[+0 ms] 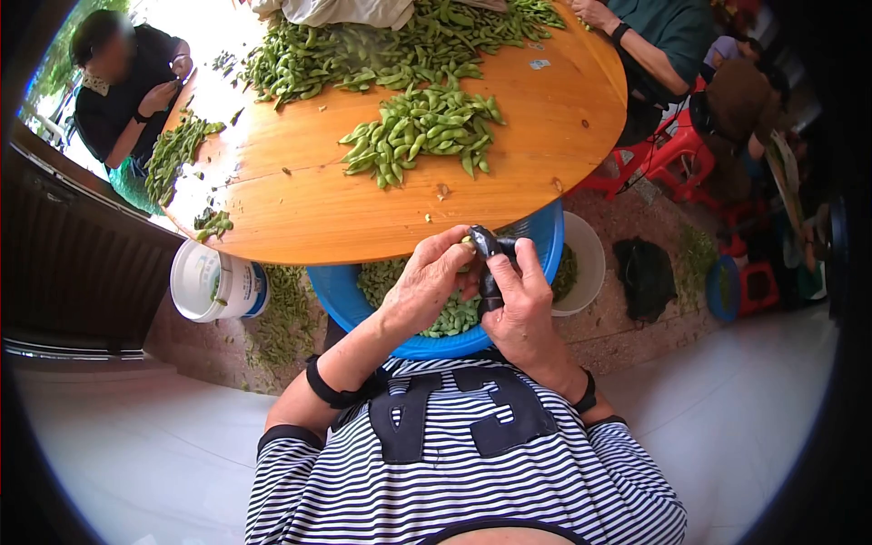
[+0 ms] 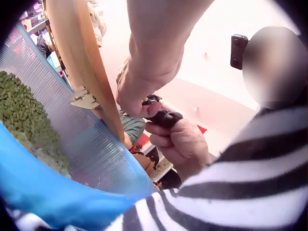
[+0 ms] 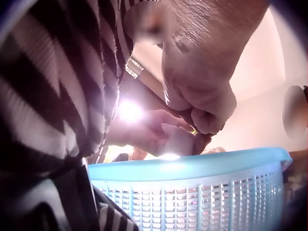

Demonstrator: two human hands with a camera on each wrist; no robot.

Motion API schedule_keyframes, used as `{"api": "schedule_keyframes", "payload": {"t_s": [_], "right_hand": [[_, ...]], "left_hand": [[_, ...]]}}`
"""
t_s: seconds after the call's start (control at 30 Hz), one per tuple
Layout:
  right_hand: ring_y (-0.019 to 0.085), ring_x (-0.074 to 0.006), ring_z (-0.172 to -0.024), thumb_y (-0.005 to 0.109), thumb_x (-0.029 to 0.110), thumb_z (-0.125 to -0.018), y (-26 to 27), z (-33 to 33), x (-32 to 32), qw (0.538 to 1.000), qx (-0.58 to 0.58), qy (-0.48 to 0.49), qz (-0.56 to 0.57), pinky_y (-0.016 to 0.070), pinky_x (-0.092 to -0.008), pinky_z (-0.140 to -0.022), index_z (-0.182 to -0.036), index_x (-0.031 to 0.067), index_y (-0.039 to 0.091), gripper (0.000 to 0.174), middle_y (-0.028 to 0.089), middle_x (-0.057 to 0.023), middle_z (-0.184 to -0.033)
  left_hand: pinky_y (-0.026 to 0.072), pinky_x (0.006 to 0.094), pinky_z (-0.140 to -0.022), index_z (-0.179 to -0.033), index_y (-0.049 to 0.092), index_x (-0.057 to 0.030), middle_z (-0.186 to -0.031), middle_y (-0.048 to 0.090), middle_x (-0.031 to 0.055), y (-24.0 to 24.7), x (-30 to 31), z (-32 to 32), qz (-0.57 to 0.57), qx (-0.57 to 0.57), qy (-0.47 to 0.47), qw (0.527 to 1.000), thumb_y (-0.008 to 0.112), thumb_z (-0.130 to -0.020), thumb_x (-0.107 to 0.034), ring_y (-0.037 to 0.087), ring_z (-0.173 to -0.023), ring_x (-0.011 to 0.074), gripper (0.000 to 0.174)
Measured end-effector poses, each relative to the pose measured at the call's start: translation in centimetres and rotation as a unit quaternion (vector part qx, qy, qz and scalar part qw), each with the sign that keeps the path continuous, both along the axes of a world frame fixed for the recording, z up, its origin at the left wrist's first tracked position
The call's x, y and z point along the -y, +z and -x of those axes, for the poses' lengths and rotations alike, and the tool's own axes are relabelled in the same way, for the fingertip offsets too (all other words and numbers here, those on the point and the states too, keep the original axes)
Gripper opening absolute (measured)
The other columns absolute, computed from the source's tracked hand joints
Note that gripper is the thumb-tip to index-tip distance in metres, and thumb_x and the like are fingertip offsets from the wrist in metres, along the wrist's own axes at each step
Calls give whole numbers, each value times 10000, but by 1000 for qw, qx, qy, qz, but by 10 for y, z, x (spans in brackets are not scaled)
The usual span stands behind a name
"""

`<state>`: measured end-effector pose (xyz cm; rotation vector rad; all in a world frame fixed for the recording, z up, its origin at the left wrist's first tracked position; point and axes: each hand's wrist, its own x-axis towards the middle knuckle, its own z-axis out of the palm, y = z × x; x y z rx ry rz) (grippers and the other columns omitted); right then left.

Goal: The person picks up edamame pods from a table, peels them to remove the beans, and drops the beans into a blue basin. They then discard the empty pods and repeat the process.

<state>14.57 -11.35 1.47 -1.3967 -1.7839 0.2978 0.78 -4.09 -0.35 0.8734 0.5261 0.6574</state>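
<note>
My left hand (image 1: 434,277) pinches a small green soybean pod (image 1: 469,242) near the table's front edge. Against it, my right hand (image 1: 522,304) has its thumb and fingers curled in around the pod's end. Glossy black finger-like covers (image 1: 486,240) show at the right thumb and fingertips; much of the pod is hidden behind them. Both hands are over a blue basket (image 1: 331,304) with mesh sides, which holds shelled green beans (image 1: 454,316). In the left wrist view the black covers (image 2: 166,118) lie between the two hands.
A small heap of pods (image 1: 422,132) and a larger pile (image 1: 354,64) lie on the wooden table (image 1: 282,213). White buckets (image 1: 195,286) stand either side of the basket. Pods litter the floor at left. Two people sit across the table; red stools (image 1: 681,163) stand at right.
</note>
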Motion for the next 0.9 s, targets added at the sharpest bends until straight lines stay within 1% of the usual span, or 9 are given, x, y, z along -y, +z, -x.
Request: {"api": "schedule_keyframes", "payload": {"t_s": [0.33, 0.47, 0.53, 0.57, 0.67, 0.7, 0.73, 0.8, 0.9], "right_hand": [[519, -300, -721, 471, -94, -595, -2, -22, -2, 991, -122, -4, 51, 436, -302, -640, -1021, -59, 584, 442, 466, -148, -838], [502, -300, -715, 478, -49, -611, -13, -51, 7, 991, -130, -16, 1, 425, -297, -666, -985, -92, 546, 383, 451, -170, -832], [550, -354, -770, 472, -64, -652, -2, -82, 14, 996, -75, -39, -9, 456, -344, -702, -1002, -85, 548, 358, 492, -192, -853], [561, -385, -815, 474, -77, -670, 6, -93, 16, 993, 13, -110, 29, 458, -390, -718, -1007, -78, 543, 344, 514, -204, -870], [564, -451, -914, 492, -117, -686, -3, -133, 23, 937, 171, -259, 161, 443, -484, -763, -1008, -55, 529, 330, 565, -234, -929], [565, -451, -902, 500, -128, -655, -8, -143, 27, 932, 184, -262, 172, 444, -473, -764, -1013, -44, 522, 368, 569, -238, -944], [565, -451, -902, 500, -128, -655, -6, -142, 29, 932, 185, -261, 171, 444, -473, -764, -1013, -44, 522, 368, 569, -238, -944], [566, -444, -907, 505, -127, -646, 0, -140, 30, 935, 161, -252, 189, 451, -468, -770, -1018, -50, 520, 381, 569, -243, -955], [567, -433, -911, 505, -121, -649, -7, -133, 24, 948, 138, -240, 157, 453, -465, -769, -1028, -50, 517, 386, 565, -240, -953]], "left_hand": [[393, 209, -598, -1148, 579, -11, -753, 464, -16, -4, 7, -5, 54, -11, 25, 998, 379, -920, -87, 426, -660, 72, 313], [449, 250, -665, -1237, 555, 15, -818, 584, 25, -15, 3, -2, -92, -27, -53, 994, 395, -929, -111, 502, -732, 102, 369], [492, 283, -759, -1267, 526, 34, -891, 665, 65, 3, 1, -1, -289, -190, -114, 931, 419, -948, -183, 585, -816, 123, 400], [507, 298, -816, -1218, 556, 48, -876, 703, 69, 13, -5, 6, -323, -230, -150, 906, 476, -941, -194, 640, -845, 134, 376], [536, 316, -760, -1118, 636, -5, -780, 707, 91, 37, -27, 5, -483, -341, -77, 803, 597, -864, -96, 687, -775, 183, 273], [536, 340, -737, -1107, 645, -36, -804, 684, 92, 28, -38, 2, -578, -342, 20, 741, 595, -823, -55, 671, -807, 229, 289], [536, 340, -737, -1107, 645, -36, -804, 684, 92, 24, -54, -2, -578, -342, 22, 741, 595, -823, -55, 671, -807, 229, 289], [524, 363, -699, -1092, 641, -55, -852, 613, 82, 23, -86, -10, -742, -407, 77, 527, 593, -769, -25, 619, -850, 255, 328], [510, 376, -678, -1091, 629, -79, -889, 527, 90, 16, -105, -17, -772, -416, 36, 480, 599, -742, -31, 566, -878, 264, 353]]}}
